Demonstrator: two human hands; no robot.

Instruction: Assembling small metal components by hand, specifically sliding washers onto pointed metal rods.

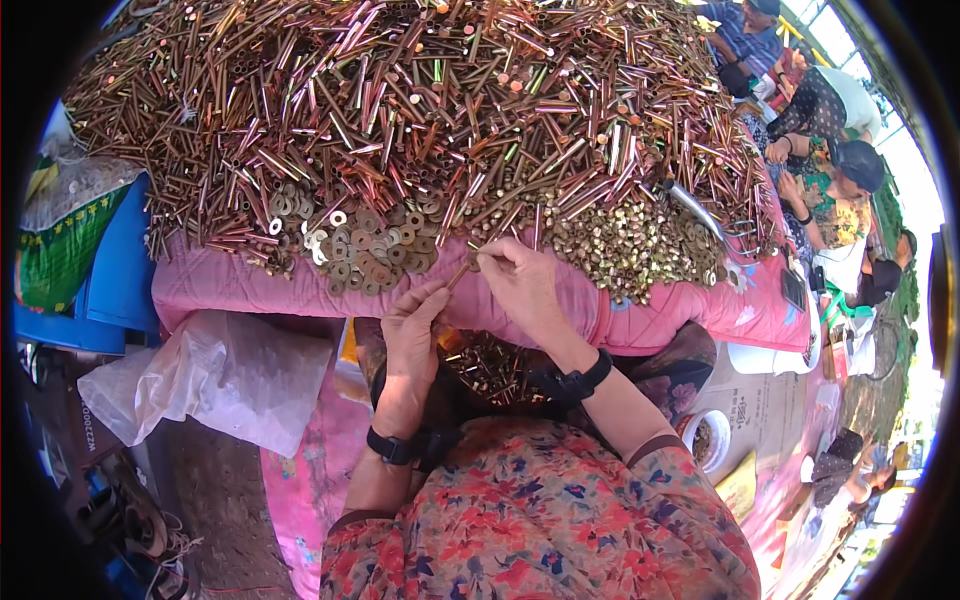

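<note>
My left hand (412,322) pinches the lower end of a thin copper-coloured metal rod (458,274), perhaps an anchor bolt, held slanting up to the right. At the rod's upper end, my right hand (522,285) has its thumb and forefinger closed on a small round piece, which looks like a washer (474,259). Both hands are over the front edge of the pink quilted cover (230,275). Just beyond them lie a heap of flat washers (375,250) on the left and a heap of small brassy nuts (620,245) on the right.
A large mound of metal rods and tubes (400,110) fills the table behind. Finished-looking pieces lie in a container (490,370) below my hands. A plastic bag (230,375) hangs at left; a white bucket (708,440) stands at right. Several people (835,190) sit at far right.
</note>
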